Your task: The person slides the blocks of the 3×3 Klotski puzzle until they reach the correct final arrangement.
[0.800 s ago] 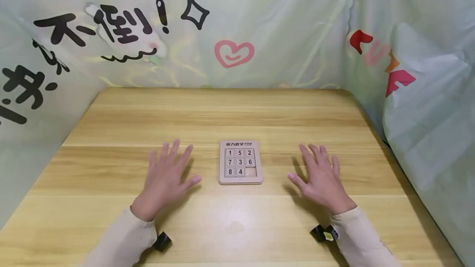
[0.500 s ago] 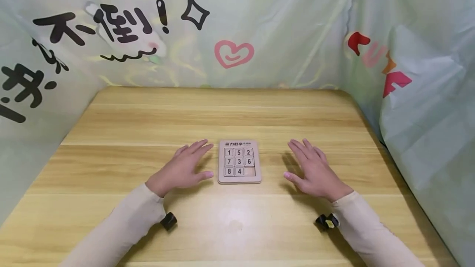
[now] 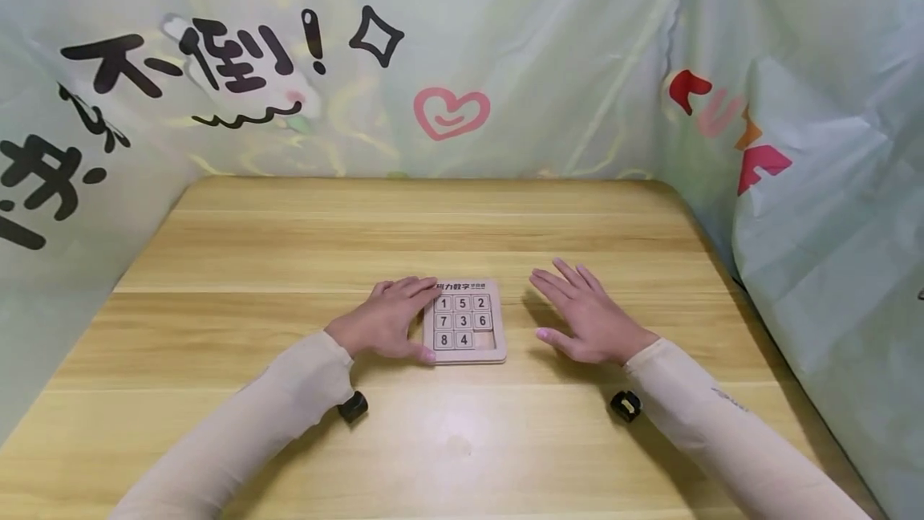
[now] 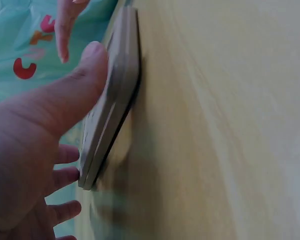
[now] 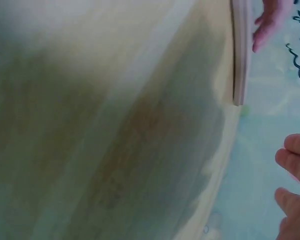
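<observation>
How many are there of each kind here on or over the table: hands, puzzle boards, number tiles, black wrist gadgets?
Left hand and right hand: 2
Puzzle board: 1
Number tiles: 8
Black wrist gadgets: 2
Total: 13

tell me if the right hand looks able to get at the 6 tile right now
Probably yes: the right hand is beside the number puzzle, with nothing visible between it and the 6 tile. The left hand overlaps only the opposite edge.
</observation>
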The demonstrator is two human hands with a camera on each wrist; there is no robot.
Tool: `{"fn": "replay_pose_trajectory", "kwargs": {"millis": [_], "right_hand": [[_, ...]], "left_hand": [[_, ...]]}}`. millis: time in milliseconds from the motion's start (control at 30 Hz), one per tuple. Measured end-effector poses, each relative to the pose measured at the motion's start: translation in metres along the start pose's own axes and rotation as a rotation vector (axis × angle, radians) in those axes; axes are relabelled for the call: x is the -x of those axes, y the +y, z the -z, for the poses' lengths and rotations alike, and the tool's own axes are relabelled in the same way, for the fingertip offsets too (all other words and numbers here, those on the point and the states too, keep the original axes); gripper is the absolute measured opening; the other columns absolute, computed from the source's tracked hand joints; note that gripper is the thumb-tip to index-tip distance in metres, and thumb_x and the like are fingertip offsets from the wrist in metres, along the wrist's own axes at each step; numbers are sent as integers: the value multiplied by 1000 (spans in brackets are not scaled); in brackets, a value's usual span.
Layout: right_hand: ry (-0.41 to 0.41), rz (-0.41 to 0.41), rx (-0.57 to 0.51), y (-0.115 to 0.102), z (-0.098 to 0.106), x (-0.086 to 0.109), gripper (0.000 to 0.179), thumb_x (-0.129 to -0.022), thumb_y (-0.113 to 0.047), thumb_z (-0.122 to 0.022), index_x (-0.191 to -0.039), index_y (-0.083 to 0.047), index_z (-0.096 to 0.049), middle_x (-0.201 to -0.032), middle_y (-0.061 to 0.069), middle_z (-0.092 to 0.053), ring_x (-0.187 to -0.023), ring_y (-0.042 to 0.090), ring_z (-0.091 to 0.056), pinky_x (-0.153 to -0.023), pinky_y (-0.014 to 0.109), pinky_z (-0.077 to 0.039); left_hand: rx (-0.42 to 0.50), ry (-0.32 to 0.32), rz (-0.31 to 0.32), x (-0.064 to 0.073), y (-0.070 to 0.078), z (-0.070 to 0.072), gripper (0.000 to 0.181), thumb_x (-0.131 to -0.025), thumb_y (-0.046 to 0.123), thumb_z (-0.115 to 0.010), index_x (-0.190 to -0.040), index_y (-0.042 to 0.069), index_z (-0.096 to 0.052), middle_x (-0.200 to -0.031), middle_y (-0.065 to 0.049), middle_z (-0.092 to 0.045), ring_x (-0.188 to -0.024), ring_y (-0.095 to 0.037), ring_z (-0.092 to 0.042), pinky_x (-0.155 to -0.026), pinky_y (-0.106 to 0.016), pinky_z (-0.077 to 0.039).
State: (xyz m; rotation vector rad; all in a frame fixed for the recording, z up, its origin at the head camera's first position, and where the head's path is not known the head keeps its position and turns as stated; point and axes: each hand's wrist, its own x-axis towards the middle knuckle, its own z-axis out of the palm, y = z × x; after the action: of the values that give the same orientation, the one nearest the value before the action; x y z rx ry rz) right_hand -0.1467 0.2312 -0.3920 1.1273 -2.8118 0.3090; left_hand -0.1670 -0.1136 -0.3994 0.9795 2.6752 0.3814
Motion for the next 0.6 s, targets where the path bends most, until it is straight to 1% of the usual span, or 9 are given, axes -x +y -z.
{"fn": "replay_pose_trajectory", "kwargs": {"millis": [133, 333, 433, 600], "right_hand": [[-20, 21, 9, 1, -5, -4, 72, -95, -46, -51, -149, -2, -33, -152, 15, -35, -142, 43, -18, -113, 58, -4], [-29, 55, 22, 4, -9, -10, 72, -94, -44, -53, -149, -3, -34, -151, 15, -36, -142, 43, -18, -113, 59, -4], [-44, 70, 18, 5, -9, -13, 71, -93, -43, -56, -148, -3, -35, -151, 15, -36, -142, 43, -18, -113, 59, -4], [-80, 80, 27, 6, -10, -17, 71, -94, -44, -55, -148, -1, -35, -151, 14, -37, -141, 43, -20, -112, 60, -5]], "left_hand": [[-40, -3, -4, -2, -1, -1, 107, -72, 63, -75, -152, 8, -30, -159, -11, -21, -143, -38, -18, -110, -59, -18], [-68, -8, 5, -6, -1, 2, 108, -71, 64, -75, -152, 9, -30, -159, -10, -21, -143, -38, -18, -110, -59, -17], [-73, -15, 14, -11, -1, 5, 108, -71, 64, -74, -152, 9, -30, -159, -10, -21, -143, -38, -18, -111, -58, -17], [-73, -39, 33, -20, -3, 11, 107, -72, 64, -74, -152, 9, -29, -159, -10, -20, -144, -38, -16, -112, -57, -16]]}}
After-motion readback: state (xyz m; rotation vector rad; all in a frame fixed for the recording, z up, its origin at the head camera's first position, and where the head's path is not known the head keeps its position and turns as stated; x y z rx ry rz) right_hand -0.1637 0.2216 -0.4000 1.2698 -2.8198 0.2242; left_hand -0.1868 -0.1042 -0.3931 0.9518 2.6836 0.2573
